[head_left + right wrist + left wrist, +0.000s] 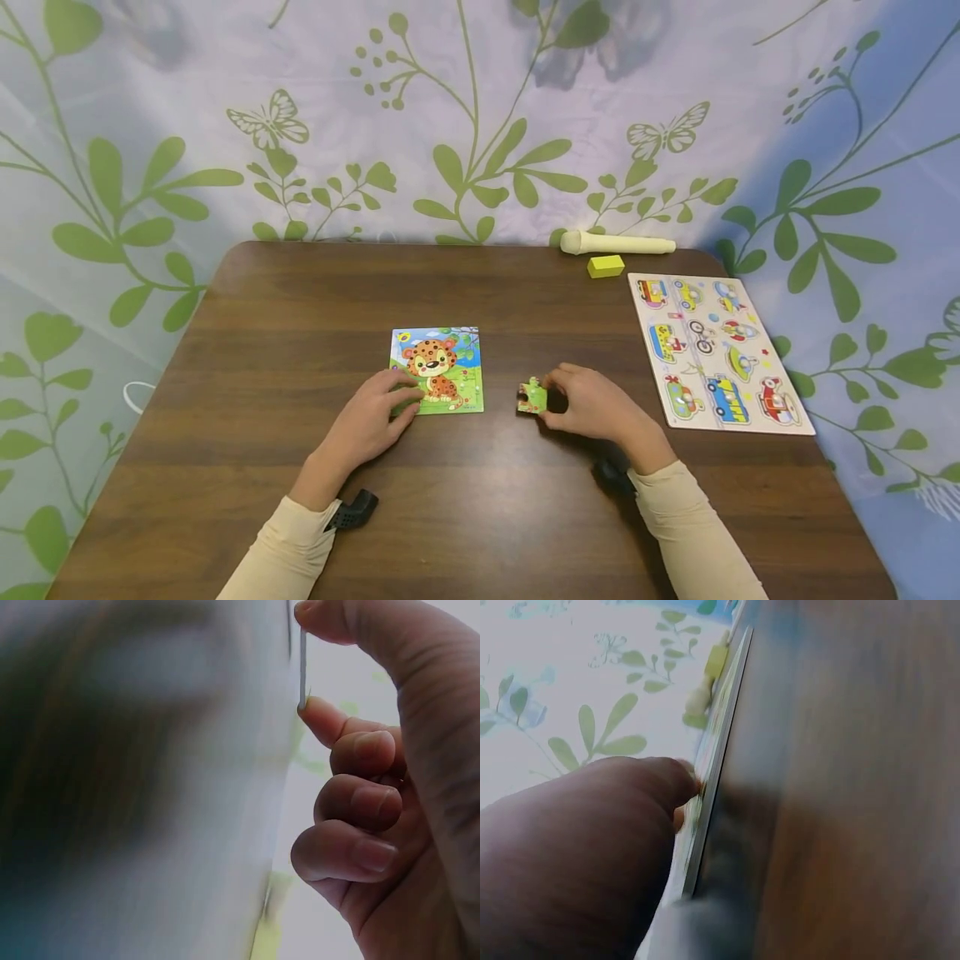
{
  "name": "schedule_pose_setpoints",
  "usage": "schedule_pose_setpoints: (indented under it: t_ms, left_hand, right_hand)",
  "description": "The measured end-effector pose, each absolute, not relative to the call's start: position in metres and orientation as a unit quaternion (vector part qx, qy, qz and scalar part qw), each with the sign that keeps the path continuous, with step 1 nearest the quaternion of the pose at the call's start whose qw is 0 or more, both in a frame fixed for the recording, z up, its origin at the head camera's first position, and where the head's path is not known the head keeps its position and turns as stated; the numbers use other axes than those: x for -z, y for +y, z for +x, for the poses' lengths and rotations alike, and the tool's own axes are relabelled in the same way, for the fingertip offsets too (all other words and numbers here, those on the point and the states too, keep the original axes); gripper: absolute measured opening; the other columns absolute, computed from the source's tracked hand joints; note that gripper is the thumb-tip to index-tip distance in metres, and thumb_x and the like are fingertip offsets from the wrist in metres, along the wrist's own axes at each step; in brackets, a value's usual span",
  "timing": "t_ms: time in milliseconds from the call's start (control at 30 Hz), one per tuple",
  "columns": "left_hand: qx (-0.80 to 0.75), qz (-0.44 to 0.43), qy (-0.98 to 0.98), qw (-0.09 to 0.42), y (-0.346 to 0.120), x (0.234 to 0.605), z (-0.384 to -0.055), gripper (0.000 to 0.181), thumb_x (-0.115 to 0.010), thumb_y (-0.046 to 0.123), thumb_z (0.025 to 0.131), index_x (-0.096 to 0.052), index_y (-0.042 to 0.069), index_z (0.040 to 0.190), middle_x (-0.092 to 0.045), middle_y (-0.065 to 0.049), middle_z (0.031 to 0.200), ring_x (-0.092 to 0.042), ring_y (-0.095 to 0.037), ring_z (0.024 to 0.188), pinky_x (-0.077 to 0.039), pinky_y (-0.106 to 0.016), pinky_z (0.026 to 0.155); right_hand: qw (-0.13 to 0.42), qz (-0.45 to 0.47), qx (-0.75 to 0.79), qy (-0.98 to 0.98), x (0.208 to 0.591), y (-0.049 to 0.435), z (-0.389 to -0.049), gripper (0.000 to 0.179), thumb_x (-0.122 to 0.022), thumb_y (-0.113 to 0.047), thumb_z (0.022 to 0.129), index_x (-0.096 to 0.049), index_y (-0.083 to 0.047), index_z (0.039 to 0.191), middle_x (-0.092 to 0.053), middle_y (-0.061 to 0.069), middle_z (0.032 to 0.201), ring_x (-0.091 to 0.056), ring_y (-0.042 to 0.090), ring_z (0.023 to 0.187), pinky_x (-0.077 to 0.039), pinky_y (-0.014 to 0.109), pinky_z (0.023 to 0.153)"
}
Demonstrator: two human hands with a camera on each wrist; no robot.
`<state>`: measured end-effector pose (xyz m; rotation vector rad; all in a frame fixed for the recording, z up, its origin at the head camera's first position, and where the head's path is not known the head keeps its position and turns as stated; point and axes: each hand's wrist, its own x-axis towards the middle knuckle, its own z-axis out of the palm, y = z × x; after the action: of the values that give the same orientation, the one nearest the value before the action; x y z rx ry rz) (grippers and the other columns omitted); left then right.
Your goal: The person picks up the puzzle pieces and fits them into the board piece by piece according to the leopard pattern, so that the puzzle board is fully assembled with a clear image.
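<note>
A square leopard jigsaw puzzle [467,379] lies flat on the brown table, showing a spotted cub on grass. My left hand [372,414] rests at its left edge, fingers loosely bent over the picture's lower left part. In the left wrist view, the thumb [649,780] reaches the top face of the thin board [718,765]. To the right of the board, my right hand [592,402] pinches a small green puzzle piece [534,398] between thumb and index finger. The right wrist view shows that piece [303,667] edge-on, with the other fingers [360,802] curled below.
A wooden peg board [708,367] with vehicle pictures lies at the table's right side. Behind it are a yellow block [605,267] and a cream microphone-shaped object [618,243] along the back edge. A leaf-patterned curtain [315,125] hangs behind the table [300,308].
</note>
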<state>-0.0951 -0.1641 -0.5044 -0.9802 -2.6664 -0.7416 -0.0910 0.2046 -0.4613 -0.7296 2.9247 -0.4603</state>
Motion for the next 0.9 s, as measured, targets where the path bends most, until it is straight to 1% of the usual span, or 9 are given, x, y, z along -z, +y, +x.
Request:
schedule_pose_setpoints:
  t_ms: [67, 167, 267, 333, 433, 633, 700, 900]
  left_hand:
    - [0.244, -0.345, -0.899, 0.118, -0.158, 0.504, -0.092, 0.022, -0.076, 0.017, 0.093, -0.077, 0.011, 0.114, -0.069, -0.006, 0.122, -0.063, -0.027, 0.122, -0.050, -0.046, 0.107]
    - [0.237, -0.362, -0.893, 0.124, -0.149, 0.503, -0.087, 0.030, -0.076, 0.018, 0.093, -0.074, 0.010, 0.121, -0.068, -0.006, 0.125, -0.062, -0.026, 0.123, -0.051, -0.044, 0.107]
    - [0.229, -0.365, -0.895, 0.113, -0.141, 0.503, -0.082, 0.035, -0.076, 0.022, 0.093, -0.071, 0.012, 0.127, -0.066, -0.003, 0.128, -0.062, -0.022, 0.123, -0.053, -0.041, 0.104]
    - [0.224, -0.359, -0.900, 0.106, -0.138, 0.504, -0.080, 0.038, -0.076, 0.024, 0.094, -0.069, 0.013, 0.130, -0.065, -0.003, 0.130, -0.062, -0.021, 0.123, -0.055, -0.040, 0.101]
    - [0.215, -0.351, -0.906, 0.097, -0.136, 0.504, -0.078, 0.043, -0.075, 0.026, 0.094, -0.067, 0.014, 0.134, -0.063, -0.003, 0.135, -0.062, -0.021, 0.125, -0.055, -0.040, 0.101]
    - [0.194, -0.366, -0.908, 0.067, -0.136, 0.503, -0.080, 0.049, -0.069, 0.030, 0.099, -0.060, 0.017, 0.145, -0.057, -0.002, 0.149, -0.056, -0.024, 0.134, -0.049, -0.043, 0.110]
    - [0.181, -0.372, -0.908, 0.057, -0.137, 0.503, -0.081, 0.051, -0.067, 0.032, 0.100, -0.058, 0.017, 0.147, -0.054, -0.001, 0.153, -0.054, -0.025, 0.135, -0.048, -0.044, 0.111]
    - [0.145, -0.377, -0.914, 0.041, -0.136, 0.502, -0.079, 0.055, -0.063, 0.038, 0.102, -0.052, 0.018, 0.152, -0.050, -0.001, 0.157, -0.053, -0.029, 0.136, -0.045, -0.047, 0.112]
  right_hand:
    - [0.056, -0.266, 0.142, 0.952, 0.462, 0.184, -0.098, 0.039, -0.081, -0.039, 0.080, -0.072, -0.012, 0.107, -0.064, -0.005, 0.093, -0.055, 0.008, 0.078, -0.050, 0.028, 0.071]
    - [0.068, -0.294, 0.132, 0.944, 0.463, 0.156, -0.108, 0.040, -0.078, -0.041, 0.082, -0.073, -0.013, 0.110, -0.066, -0.005, 0.099, -0.061, 0.010, 0.085, -0.055, 0.032, 0.079]
    - [0.075, -0.308, 0.130, 0.939, 0.461, 0.135, -0.116, 0.039, -0.078, -0.040, 0.083, -0.073, -0.012, 0.110, -0.066, -0.003, 0.101, -0.063, 0.012, 0.087, -0.056, 0.034, 0.081]
    - [0.079, -0.313, 0.129, 0.938, 0.460, 0.125, -0.121, 0.039, -0.078, -0.039, 0.083, -0.073, -0.012, 0.110, -0.066, -0.002, 0.100, -0.062, 0.013, 0.085, -0.056, 0.034, 0.081]
    - [0.092, -0.314, 0.119, 0.938, 0.458, 0.116, -0.127, 0.039, -0.078, -0.039, 0.085, -0.073, -0.011, 0.112, -0.065, -0.002, 0.100, -0.062, 0.013, 0.084, -0.056, 0.034, 0.081]
    - [0.117, -0.306, 0.107, 0.939, 0.454, 0.107, -0.132, 0.038, -0.079, -0.039, 0.086, -0.074, -0.012, 0.112, -0.065, -0.002, 0.100, -0.060, 0.012, 0.083, -0.055, 0.033, 0.081]
    - [0.124, -0.300, 0.111, 0.939, 0.453, 0.105, -0.133, 0.037, -0.080, -0.038, 0.086, -0.075, -0.011, 0.111, -0.066, -0.001, 0.100, -0.060, 0.013, 0.083, -0.054, 0.034, 0.081]
    - [0.144, -0.266, 0.112, 0.947, 0.452, 0.099, -0.130, 0.037, -0.080, -0.039, 0.088, -0.074, -0.012, 0.112, -0.068, -0.001, 0.108, -0.062, 0.014, 0.089, -0.055, 0.036, 0.084]
